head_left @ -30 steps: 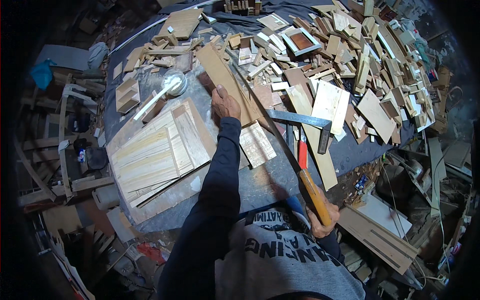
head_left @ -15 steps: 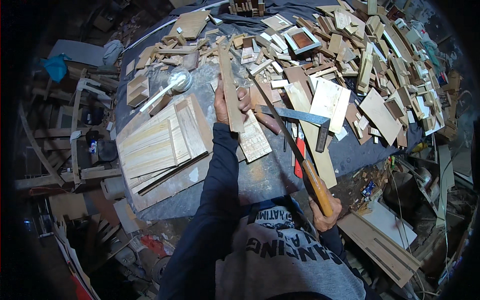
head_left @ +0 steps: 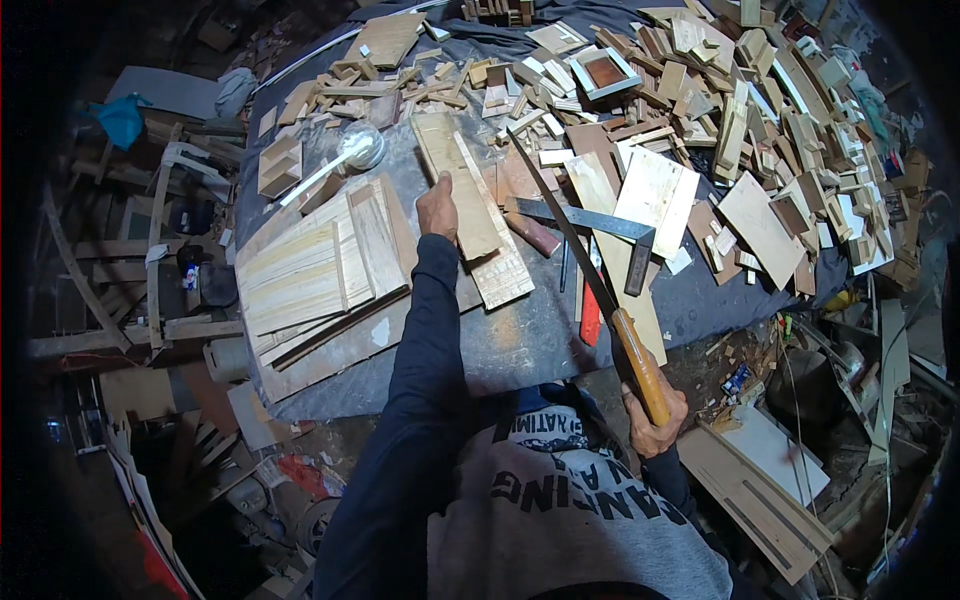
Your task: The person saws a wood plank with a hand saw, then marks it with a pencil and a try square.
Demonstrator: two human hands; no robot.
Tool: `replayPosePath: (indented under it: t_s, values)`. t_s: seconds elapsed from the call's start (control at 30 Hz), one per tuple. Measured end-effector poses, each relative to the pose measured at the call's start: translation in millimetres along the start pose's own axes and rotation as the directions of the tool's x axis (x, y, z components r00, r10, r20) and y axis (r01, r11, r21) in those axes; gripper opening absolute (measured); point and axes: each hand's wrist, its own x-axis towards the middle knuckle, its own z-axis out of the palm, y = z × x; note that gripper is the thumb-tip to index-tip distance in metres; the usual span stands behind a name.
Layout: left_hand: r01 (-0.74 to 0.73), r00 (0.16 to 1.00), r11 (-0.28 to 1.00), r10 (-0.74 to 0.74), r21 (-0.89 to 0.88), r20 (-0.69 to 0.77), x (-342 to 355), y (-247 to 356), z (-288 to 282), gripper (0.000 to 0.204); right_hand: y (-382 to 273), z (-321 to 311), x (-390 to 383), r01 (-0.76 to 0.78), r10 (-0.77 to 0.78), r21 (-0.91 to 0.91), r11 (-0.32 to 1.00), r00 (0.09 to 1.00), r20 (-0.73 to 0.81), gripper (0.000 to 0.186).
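My left hand [head_left: 438,208] grips the left edge of a flat wooden board [head_left: 462,195], thumb on top and the other fingers hidden. That board lies over a second, longer wooden board [head_left: 508,277] on the table, at a slight angle to it. In my right hand [head_left: 656,418] is a handsaw [head_left: 643,368], held by its yellow-brown wooden handle near the table's front edge. Its long dark blade slants up and left, passing above a try square [head_left: 590,219] and a red-handled tool [head_left: 590,313]. Beside the boards lies a reddish-brown wooden piece [head_left: 533,234].
Stacked light wooden panels [head_left: 300,285] lie at the left of the dark-covered table [head_left: 500,355]. Behind them are a clear round container [head_left: 362,148] and a small wooden box [head_left: 280,167]. A heap of wood offcuts [head_left: 690,90] spreads over the back and right.
My left hand has lowered the board from a raised, edge-on tilt to lie flat over the longer board. The saw stays in my right hand, shifted only slightly.
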Motion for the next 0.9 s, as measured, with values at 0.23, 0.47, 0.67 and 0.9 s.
replayPosePath:
  t_s: [0.23,0.47,0.67,0.9]
  values:
    - [0.065,0.997,0.817,-0.029,0.573,-0.071,-10,8,-4,0.058,-6,1,4,-0.037,0.036,0.055,0.998,0.999,0.011,0.044]
    - [0.028,0.998,0.746,0.015,0.666,-0.059,-33,17,-9,0.056,-2,0,1,0.006,-0.007,0.029,1.0,1.0,0.023,0.044]
    - [-0.077,0.986,0.728,-0.047,0.681,0.163,-16,21,-26,0.048,-1,-2,-5,0.014,-0.019,0.043,0.999,0.992,0.126,0.05]
    - [-0.149,0.981,0.733,0.027,0.664,0.19,-42,41,-15,0.056,4,2,-15,0.019,-0.022,0.05,0.999,0.997,0.072,0.045]
